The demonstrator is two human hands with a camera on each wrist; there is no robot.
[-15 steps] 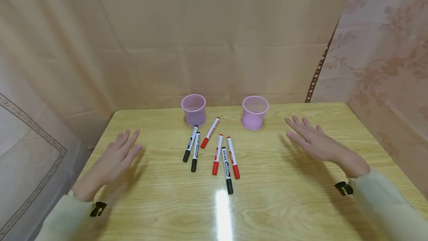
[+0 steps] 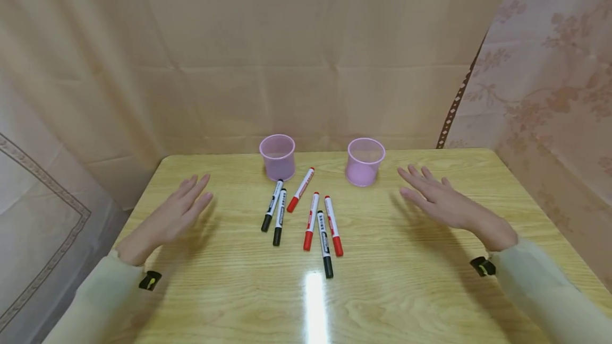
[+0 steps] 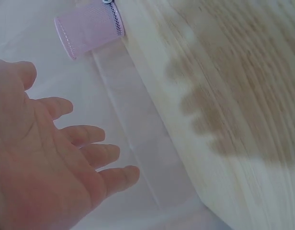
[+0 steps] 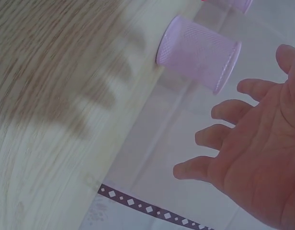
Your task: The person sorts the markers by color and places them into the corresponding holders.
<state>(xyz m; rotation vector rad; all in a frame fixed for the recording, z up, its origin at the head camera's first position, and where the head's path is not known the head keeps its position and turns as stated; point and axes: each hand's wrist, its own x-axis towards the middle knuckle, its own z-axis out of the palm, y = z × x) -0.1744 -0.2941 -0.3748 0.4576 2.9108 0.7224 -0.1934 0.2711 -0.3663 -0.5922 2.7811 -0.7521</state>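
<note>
My left hand [image 2: 174, 216] hovers above the table's left side, fingers straight, holding nothing. On the right, my right hand [image 2: 439, 199] is also in the air with its fingers spread; the right pink mesh cup [image 2: 362, 171] is the thing nearest it. A second pink mesh cup [image 2: 278, 166] stands to the left at the table's back. Between the hands lie several markers: a red-capped marker [image 2: 301, 190] and a pair of black-capped markers [image 2: 280, 216] near the left cup, then a black-capped marker [image 2: 324, 243] between two red-capped markers [image 2: 333, 224]. Both cups stand upright.
The wooden table [image 2: 229, 291] has its back edge just behind the cups. A beige curtain [image 2: 306, 57] hangs behind it, and a floral cloth [image 2: 559, 84] covers the right side. Light glares off the table's front middle.
Both hands have moved inward: the left one to the right and slightly forward, the right one to the left. Markers and cups stay in place.
</note>
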